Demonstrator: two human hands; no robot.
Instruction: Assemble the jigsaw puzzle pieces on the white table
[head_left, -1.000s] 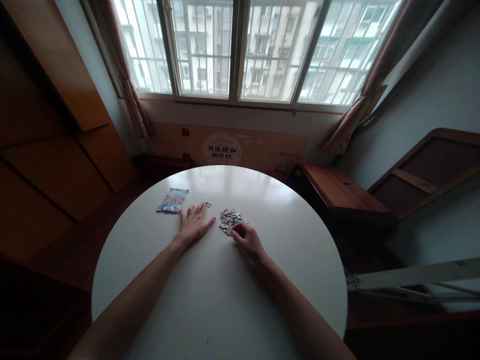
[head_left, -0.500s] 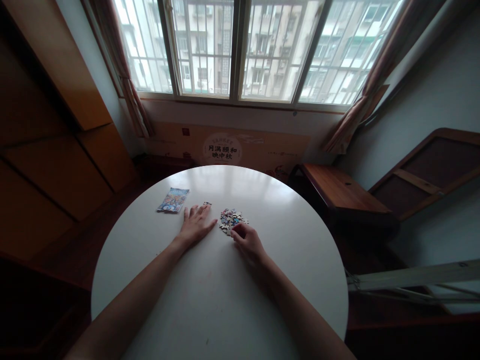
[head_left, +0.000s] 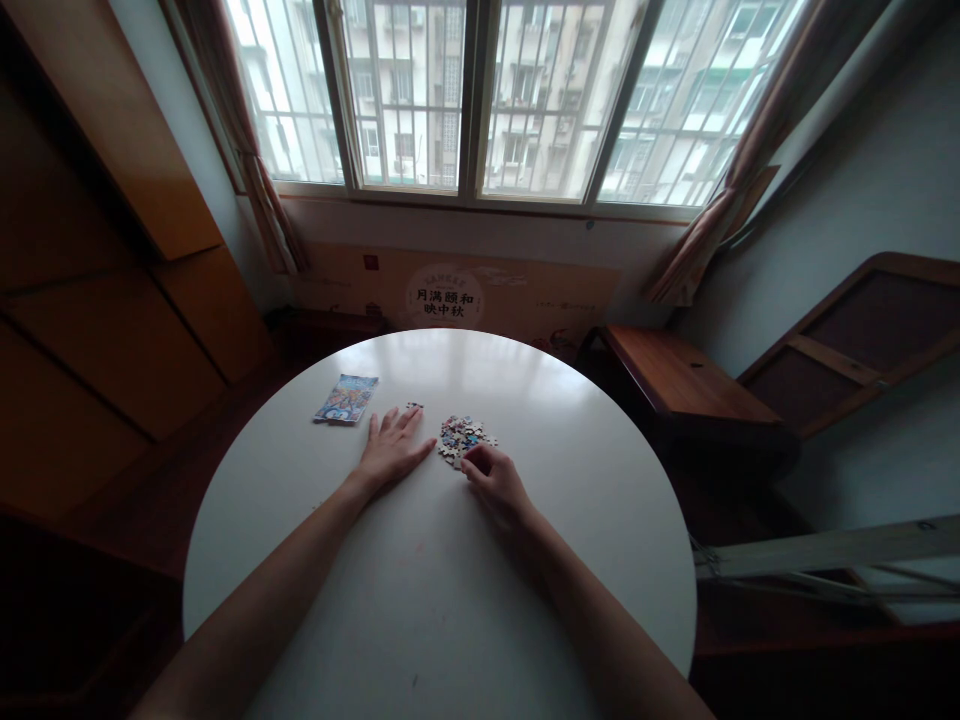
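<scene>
A loose heap of jigsaw puzzle pieces (head_left: 465, 434) lies on the white round table (head_left: 420, 600). At its near right edge, my right hand (head_left: 491, 472) is closed in a pinch on a jigsaw puzzle piece, which the fingers mostly hide. To the left of the heap, my left hand (head_left: 391, 443) rests with fingers spread, palm down on the tabletop. Just beyond its fingertips sits a small cluster of puzzle pieces (head_left: 415, 405), partly covered by the fingers. A colourful printed picture sheet or packet (head_left: 346, 399) lies farther left, apart from both hands.
Tiny bits (head_left: 318, 505) lie beside my left forearm. Past the table's far edge stands a tan printed panel (head_left: 525, 295) below a barred window. A wooden bench (head_left: 682, 375) is at the right, and orange-brown cabinets (head_left: 195, 320) stand at the left.
Both hands stay almost where they were. The left fingers have shifted very slightly to the right; the heap looks the same.
</scene>
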